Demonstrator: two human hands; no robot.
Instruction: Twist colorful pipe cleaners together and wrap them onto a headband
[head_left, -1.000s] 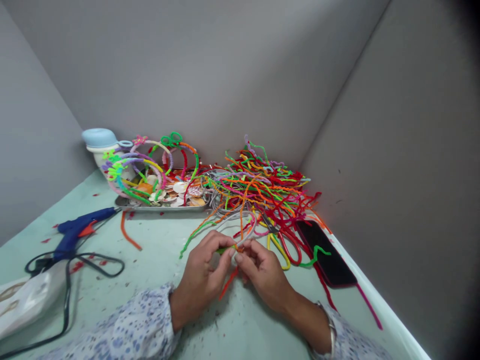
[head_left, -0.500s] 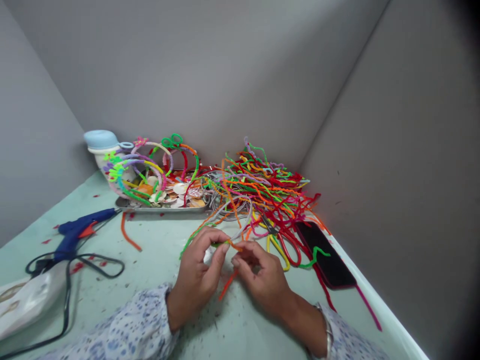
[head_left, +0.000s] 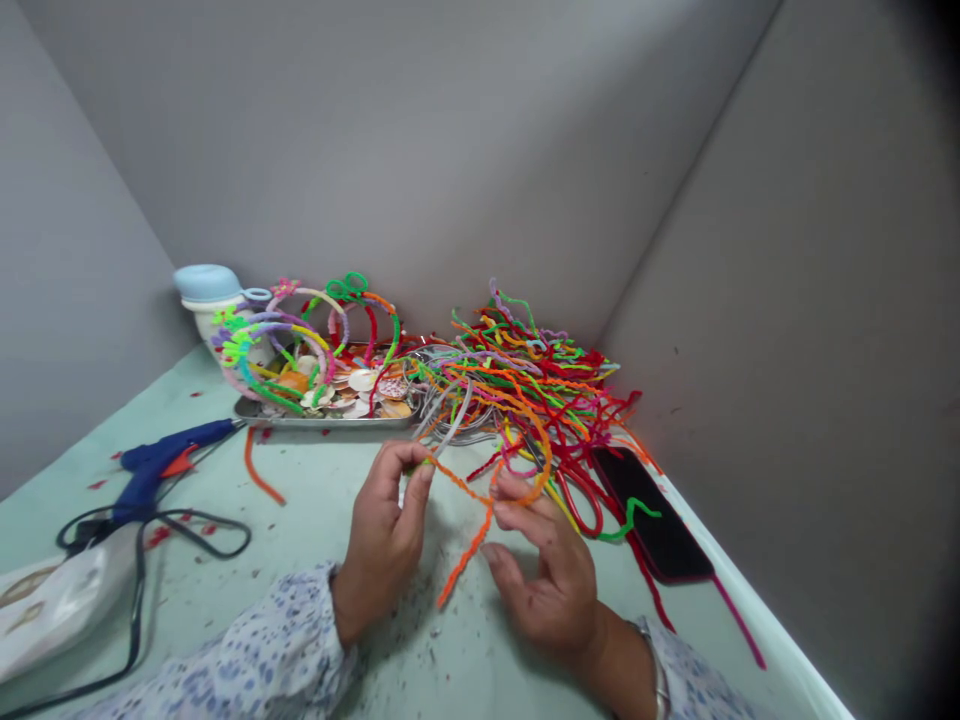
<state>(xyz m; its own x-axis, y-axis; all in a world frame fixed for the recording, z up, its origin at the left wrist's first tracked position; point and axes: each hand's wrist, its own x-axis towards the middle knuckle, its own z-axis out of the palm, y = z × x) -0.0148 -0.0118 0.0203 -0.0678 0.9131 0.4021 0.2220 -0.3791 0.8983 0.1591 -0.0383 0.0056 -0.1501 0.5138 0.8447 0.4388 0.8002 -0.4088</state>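
Observation:
My left hand (head_left: 386, 540) is closed, with thumb and forefinger pinching the end of a thin grey headband (head_left: 454, 420); a bit of green shows at the pinch. From there an orange pipe cleaner (head_left: 459, 482) stretches across to my right hand (head_left: 547, 570) and curves up in a loop behind it. Its strand runs between the first fingers of the right hand, whose thumb stands apart below. Another orange length (head_left: 465, 560) hangs down between the hands. Part of the headband is lost against the pile behind.
Behind lies a heap of coloured pipe cleaners (head_left: 525, 350), with scissors (head_left: 577, 500) and a phone (head_left: 652, 515) to the right. A metal tray (head_left: 337, 424) holds shells and wrapped headbands (head_left: 394, 330). A blue glue gun (head_left: 146, 480), its cord, and a white bottle (head_left: 210, 290) are left.
My hands have moved apart, the left one slightly leftward. My right thumb has come away from the fingers, and a longer stretch of orange pipe cleaner now shows between the hands.

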